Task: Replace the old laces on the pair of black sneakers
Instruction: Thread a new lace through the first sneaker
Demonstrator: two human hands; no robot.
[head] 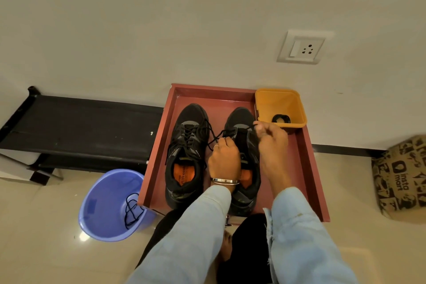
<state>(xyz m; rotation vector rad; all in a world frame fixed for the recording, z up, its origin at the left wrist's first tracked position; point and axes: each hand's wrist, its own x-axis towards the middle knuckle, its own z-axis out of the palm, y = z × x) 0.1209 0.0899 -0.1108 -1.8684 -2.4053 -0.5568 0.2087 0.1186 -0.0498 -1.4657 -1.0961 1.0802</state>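
yellow tub point(280, 104) behind right hand point(273, 143) pinching lace point(246, 127), left hand point(224, 159) gripping lace, blue bucket point(108, 205) beside red tray point(309, 168)

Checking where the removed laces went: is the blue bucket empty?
No. A loose black lace lies in the blue bucket, which stands on the floor to the left of the red tray.
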